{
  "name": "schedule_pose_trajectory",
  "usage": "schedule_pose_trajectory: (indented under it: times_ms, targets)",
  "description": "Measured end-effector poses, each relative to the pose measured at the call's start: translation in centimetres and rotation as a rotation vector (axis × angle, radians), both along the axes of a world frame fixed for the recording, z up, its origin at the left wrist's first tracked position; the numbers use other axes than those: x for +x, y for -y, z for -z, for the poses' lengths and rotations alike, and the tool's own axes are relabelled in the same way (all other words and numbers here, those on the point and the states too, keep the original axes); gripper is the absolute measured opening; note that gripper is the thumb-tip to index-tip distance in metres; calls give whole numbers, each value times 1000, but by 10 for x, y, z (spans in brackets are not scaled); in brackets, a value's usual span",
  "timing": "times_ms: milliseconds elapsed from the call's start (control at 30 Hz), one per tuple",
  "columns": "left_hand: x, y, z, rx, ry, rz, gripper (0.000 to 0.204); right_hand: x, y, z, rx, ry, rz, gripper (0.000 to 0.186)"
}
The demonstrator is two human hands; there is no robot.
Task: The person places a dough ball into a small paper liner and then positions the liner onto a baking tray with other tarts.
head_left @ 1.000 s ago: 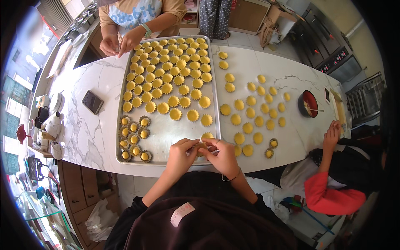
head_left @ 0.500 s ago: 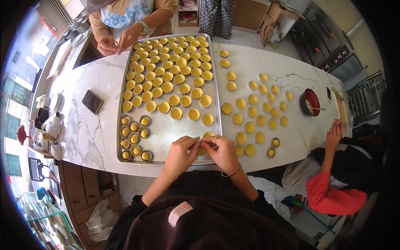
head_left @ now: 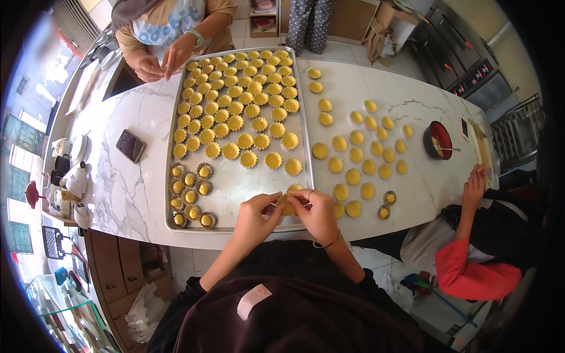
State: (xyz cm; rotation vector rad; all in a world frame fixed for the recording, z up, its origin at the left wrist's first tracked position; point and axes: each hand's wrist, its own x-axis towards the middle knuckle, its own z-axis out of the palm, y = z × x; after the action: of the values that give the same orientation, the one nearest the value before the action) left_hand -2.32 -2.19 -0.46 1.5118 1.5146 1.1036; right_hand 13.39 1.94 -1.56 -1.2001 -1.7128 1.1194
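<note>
My left hand and my right hand pinch a yellow dough tart piece over the near edge of a large metal tray; fingertips partly cover it, so whether a mould is with it I cannot tell. Rows of fluted yellow tart shells fill the tray's far part. At its near left sit several small fluted metal moulds with dough balls. Just behind my fingers another yellow shell shows partly.
Loose dough discs and more moulds lie on the marble counter. A phone is at left, a dark-red bowl with spoon at right. A co-worker's hands work beyond; another's hands rest at right.
My fingertips have shifted around the dough piece, with more of it showing now. The co-worker across the counter has moved a little to the left.
</note>
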Motion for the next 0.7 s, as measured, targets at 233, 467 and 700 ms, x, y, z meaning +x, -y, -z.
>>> schedule_pose_trajectory:
  times_ms: [233,467,700]
  targets:
    - [-1,-6,-6,76,-76,-2,27,-2,-2,0,6,-23,5,18]
    - [1,-4,4,78,-96,-80,28,-5,0,-4,-68,-99,-5,18]
    - [6,-5,-13,34,-165,-68,31,-6,0,-3,-258,-183,2,20]
